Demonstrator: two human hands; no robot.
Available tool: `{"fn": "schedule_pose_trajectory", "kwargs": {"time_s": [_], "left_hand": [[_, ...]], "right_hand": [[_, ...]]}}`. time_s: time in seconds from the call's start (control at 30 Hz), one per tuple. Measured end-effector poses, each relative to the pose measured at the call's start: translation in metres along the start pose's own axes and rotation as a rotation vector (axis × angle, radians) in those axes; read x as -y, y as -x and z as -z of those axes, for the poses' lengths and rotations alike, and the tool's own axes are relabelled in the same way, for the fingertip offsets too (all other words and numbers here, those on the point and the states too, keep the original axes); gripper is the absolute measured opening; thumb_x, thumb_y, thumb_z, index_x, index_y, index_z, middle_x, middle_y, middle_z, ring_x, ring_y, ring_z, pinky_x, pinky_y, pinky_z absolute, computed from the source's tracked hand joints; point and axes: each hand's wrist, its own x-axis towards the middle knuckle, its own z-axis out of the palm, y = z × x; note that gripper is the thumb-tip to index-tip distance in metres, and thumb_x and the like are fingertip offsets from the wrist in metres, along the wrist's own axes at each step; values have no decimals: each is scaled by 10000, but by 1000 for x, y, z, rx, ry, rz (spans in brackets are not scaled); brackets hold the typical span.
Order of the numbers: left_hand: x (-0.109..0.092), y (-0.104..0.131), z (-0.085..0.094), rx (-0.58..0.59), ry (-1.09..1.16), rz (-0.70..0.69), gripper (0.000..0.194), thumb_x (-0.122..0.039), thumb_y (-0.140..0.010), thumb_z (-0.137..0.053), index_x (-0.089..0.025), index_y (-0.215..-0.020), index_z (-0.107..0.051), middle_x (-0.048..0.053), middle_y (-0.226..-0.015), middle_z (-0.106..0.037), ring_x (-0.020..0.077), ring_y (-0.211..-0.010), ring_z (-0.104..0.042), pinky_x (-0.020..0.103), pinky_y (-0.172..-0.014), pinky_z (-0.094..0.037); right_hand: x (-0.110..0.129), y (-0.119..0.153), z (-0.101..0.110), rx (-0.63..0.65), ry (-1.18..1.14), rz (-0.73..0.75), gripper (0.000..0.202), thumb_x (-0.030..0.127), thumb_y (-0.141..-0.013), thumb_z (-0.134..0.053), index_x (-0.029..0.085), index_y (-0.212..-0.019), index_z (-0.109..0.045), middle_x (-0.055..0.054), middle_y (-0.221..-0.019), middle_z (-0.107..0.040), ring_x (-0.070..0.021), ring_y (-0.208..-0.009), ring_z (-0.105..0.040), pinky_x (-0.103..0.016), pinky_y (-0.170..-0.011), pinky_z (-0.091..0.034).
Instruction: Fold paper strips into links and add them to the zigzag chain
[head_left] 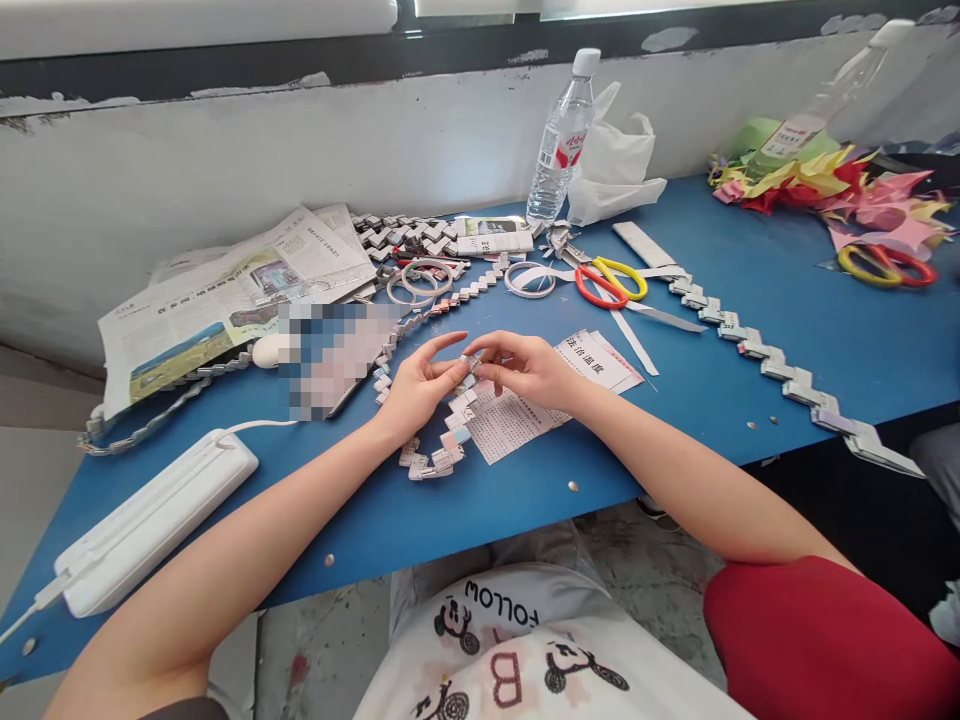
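A zigzag chain of folded newspaper (pixel 459 420) hangs in a loop from my fingertips down to the blue table. My left hand (pixel 426 383) pinches the chain's upper end from the left. Close against it, my right hand (pixel 525 370) grips the same end between thumb and fingers. The exact fold between the fingertips is partly hidden. Cut newspaper pieces (pixel 510 420) lie flat under and beside my right hand. The chain's other stretch (pixel 450 300) runs behind my left hand toward the back of the table.
Red-and-yellow scissors (pixel 611 283), white tape rings (pixel 530 280) and a water bottle (pixel 561 140) stand or lie behind my hands. Newspapers (pixel 240 290) and a white power strip (pixel 157 520) are left. Another paper chain (pixel 765 350) and more scissors (pixel 885 266) are right.
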Motion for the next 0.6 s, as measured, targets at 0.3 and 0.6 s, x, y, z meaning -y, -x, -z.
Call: {"fn": "schedule_pose_trajectory", "kwargs": {"time_s": [0.3,0.6], "left_hand": [[2,0,1,-9,-11,-12,445,-411,-785,-702,-165,-1152,-645,13,-663,-671,155,-666,-640,247,-600,-485],[-2,5,-4,0,-24,-8,555,-364,-764,-721,-155,-1246,-541,62,-869,-723,207,-811,-703,311,-735,-557]], "right_hand": [[0,3,-2,-31,61,46,144,317,-883,-585,216,-983,-604,-11,-813,-659,-135,-684,-624,-269,-556,-545],[5,4,2,-36,186,73,163,294,-869,-596,212,-1009,-602,-13,-802,-659,-141,-713,-619,-283,-636,-509]]}}
